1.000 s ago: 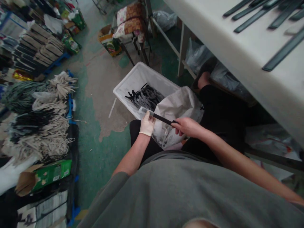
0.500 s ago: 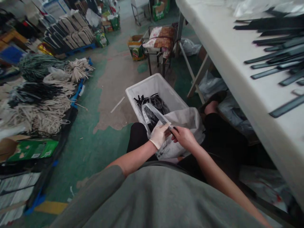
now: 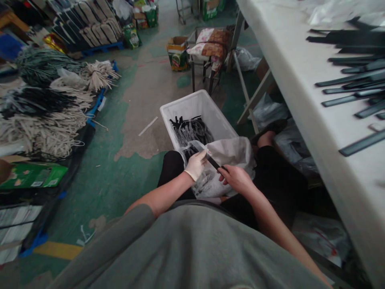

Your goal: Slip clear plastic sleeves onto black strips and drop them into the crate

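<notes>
Dark strip held between two hands above a white sack

In the head view, the dark strip (image 3: 213, 161) lies slantwise between the left hand (image 3: 196, 163) and the right hand (image 3: 237, 177); its upper end is at the left fingertips, its lower end runs into the right fingers, and a short dark length shows bare between them. The left hand, in a pale glove, has its fingers closed on the upper end, thumb on top; a clear band (image 3: 195, 145) curves away from that grip, though where it meets the strip is too small to tell. The right hand is ungloved, its fingers curled shut around the lower end.

Below the hands is the white sack (image 3: 231, 149), crumpled over the person's lap and against the near end of a white tub (image 3: 221, 116); the tub holds a tangle of black and clear strips (image 3: 194, 130), just beyond the left hand; the sack's raised folds stand between the right hand and the tub.

To the right is a pale bench (image 3: 303, 76), well apart from both hands, with loose dark pieces (image 3: 345, 78) spread on it; past the tub stand a stool with a patterned cushion (image 3: 210, 42) and an open carton (image 3: 177, 54); bundled cords (image 3: 45, 128) lie far left.
</notes>
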A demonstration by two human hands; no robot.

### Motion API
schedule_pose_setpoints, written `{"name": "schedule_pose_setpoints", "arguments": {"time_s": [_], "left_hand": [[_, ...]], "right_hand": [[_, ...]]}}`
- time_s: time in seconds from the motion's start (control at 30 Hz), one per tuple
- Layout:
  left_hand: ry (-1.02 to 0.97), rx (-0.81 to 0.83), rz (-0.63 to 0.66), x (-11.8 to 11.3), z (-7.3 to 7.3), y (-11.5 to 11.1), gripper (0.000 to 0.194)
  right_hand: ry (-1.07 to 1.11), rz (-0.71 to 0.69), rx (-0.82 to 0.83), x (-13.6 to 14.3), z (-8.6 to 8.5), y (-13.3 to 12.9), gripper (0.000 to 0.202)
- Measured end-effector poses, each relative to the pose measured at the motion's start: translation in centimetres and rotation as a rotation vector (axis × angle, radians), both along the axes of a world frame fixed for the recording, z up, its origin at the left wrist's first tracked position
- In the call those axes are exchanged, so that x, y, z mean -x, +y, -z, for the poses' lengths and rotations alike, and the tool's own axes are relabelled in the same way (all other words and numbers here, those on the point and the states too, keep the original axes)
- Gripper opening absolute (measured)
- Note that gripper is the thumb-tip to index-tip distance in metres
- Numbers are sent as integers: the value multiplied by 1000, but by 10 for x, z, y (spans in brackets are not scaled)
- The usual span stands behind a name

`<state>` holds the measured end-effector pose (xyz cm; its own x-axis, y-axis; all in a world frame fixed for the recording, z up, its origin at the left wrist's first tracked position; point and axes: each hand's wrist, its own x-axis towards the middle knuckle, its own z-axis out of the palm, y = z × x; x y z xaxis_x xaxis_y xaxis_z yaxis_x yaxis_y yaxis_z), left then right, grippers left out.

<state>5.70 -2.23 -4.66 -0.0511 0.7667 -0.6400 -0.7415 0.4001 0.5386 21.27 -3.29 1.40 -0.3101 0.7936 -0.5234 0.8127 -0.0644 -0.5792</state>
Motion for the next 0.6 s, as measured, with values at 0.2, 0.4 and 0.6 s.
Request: {"name": "schedule_pose_setpoints", "arguments": {"time_s": [0.2,0.4,0.6], "left_hand": [[-19,3,99,-3,5,-6,18],[-23,21,3,0,1,-4,15],[-98,6,109,-5,-11,-11,15]], "right_hand": [[-3,45,-50,4,-1,-3,37],[-32,28,-20,-1,-2,-8,38],[-49,78,-94,9,-2,-3,37]]}}
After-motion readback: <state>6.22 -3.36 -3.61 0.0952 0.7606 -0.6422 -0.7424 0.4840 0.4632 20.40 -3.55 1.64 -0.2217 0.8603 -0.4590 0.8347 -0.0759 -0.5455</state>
